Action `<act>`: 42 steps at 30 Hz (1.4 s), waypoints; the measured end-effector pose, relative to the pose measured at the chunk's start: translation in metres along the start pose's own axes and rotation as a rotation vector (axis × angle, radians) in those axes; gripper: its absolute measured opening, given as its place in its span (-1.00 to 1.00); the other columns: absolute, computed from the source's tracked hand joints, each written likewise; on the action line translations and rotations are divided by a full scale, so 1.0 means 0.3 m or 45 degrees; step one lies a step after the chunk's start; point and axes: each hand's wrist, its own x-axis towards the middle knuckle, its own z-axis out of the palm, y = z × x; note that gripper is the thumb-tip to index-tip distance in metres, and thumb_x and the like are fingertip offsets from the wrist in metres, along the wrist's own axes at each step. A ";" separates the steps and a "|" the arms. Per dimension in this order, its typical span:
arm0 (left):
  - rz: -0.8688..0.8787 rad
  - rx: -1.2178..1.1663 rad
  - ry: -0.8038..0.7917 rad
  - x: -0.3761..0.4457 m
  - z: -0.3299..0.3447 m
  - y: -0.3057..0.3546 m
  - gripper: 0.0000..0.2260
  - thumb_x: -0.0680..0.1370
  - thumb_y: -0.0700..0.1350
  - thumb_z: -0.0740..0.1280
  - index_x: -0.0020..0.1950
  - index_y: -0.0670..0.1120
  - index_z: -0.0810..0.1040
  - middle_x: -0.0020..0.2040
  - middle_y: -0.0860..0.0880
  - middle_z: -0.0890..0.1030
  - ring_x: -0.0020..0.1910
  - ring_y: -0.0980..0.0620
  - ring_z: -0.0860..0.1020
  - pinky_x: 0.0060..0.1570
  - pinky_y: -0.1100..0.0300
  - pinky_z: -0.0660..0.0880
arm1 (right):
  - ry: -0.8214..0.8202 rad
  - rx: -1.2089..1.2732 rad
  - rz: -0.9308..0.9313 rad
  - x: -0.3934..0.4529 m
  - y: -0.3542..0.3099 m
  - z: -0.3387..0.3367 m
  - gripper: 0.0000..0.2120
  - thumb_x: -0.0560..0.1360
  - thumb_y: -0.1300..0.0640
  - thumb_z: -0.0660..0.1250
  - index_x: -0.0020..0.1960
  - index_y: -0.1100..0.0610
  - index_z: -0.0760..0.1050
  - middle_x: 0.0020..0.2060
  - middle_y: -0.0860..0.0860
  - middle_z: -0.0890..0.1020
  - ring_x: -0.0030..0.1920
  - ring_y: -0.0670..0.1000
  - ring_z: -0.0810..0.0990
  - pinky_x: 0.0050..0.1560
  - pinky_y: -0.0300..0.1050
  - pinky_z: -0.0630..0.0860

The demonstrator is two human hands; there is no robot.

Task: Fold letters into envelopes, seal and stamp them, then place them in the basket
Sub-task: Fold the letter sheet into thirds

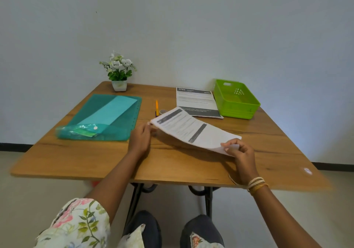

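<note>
Clearly the letter point(193, 131), held tilted above the table point(76, 157), is light and floppy, best taken by its corners: the left hand point(139, 138) pinches the far corner, the right hand point(239, 151) the near one. Farther right, the green basket point(247, 109) looks empty; the teal folder point(115, 131) holds pale envelopes.

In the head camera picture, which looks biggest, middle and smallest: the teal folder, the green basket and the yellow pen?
Largest to smallest, as they look in the head view:
1. teal folder
2. green basket
3. yellow pen
The basket stands farther back than most of the folder, but the gaps look too big for that to change the order.
</note>
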 end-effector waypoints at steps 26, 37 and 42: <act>0.051 0.184 -0.372 -0.105 -0.025 0.004 -0.88 0.50 0.07 0.41 -0.05 0.11 0.71 -0.20 0.15 0.70 -0.29 0.22 0.64 -0.25 0.14 0.61 | -0.339 -1.608 -0.062 0.008 -0.027 0.476 -0.57 0.57 -0.08 0.06 0.30 0.13 0.43 0.32 0.10 0.47 0.38 0.12 0.34 0.45 0.16 0.15; 0.049 0.228 -0.336 -0.105 -0.032 0.009 -0.89 0.51 0.03 0.40 -0.06 0.08 0.71 -0.15 0.17 0.69 -0.23 0.20 0.64 -0.24 0.16 0.59 | -0.387 -1.598 0.004 0.048 0.081 0.351 -0.38 0.60 -0.22 -0.04 0.56 0.08 0.05 0.56 0.04 0.08 0.55 0.07 0.04 0.52 0.12 0.00; 0.046 0.210 -0.332 -0.104 -0.030 0.000 -0.90 0.51 0.02 0.40 -0.04 0.09 0.71 -0.12 0.18 0.69 -0.23 0.24 0.63 -0.26 0.23 0.58 | -0.262 -1.649 0.103 0.073 0.102 0.194 -0.35 0.60 -0.23 -0.06 0.56 0.11 0.02 0.56 0.05 0.07 0.55 0.07 0.04 0.52 0.08 0.01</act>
